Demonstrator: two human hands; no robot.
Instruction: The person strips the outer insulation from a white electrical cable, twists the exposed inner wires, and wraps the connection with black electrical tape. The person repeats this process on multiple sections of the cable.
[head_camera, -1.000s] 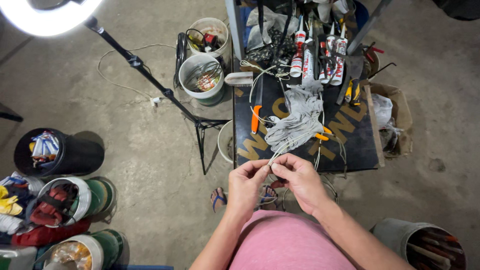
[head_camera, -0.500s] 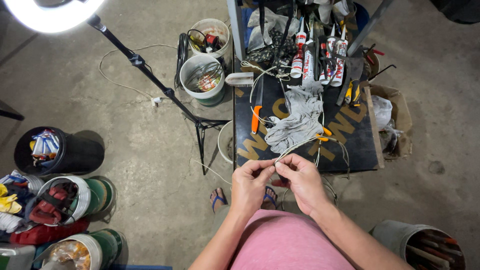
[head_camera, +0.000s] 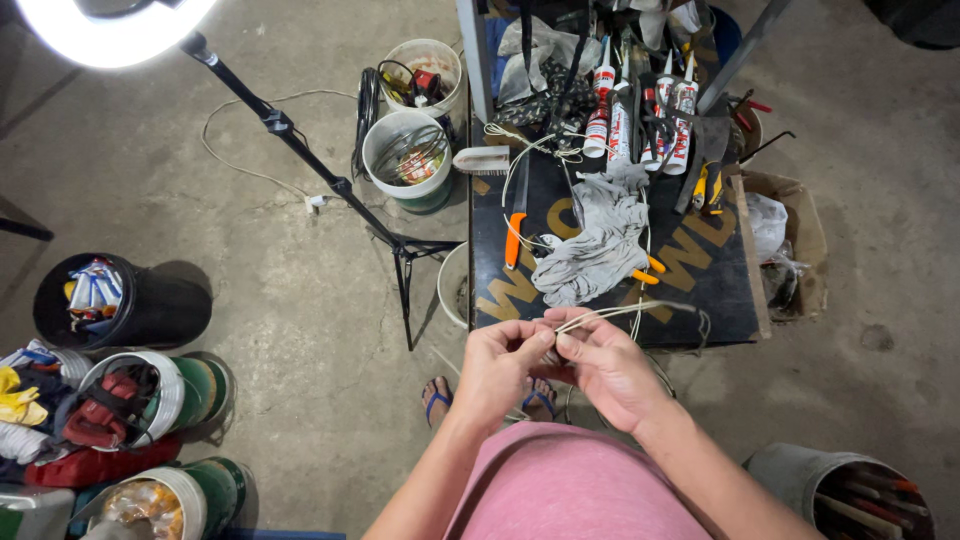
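Observation:
My left hand (head_camera: 500, 362) and my right hand (head_camera: 605, 365) meet in front of my chest, both pinching a thin pale cable (head_camera: 640, 308). The cable loops up from my fingers over the front edge of the black work table (head_camera: 720, 285). On the table lie a crumpled grey cloth (head_camera: 598, 245), an orange-handled knife (head_camera: 514, 235) and orange-handled pliers (head_camera: 648, 268) partly under the cloth.
Several sealant tubes (head_camera: 640, 110) stand at the table's back. A ring light on a tripod (head_camera: 300, 150) stands left. Buckets (head_camera: 408, 160) of wire and tools sit behind it, more buckets (head_camera: 150, 390) at lower left, one bucket (head_camera: 850, 490) at lower right. A cardboard box (head_camera: 795, 240) is right of the table.
Both hands have stayed together on the cable, shifting slightly up toward the table edge while the fingers work the wire.

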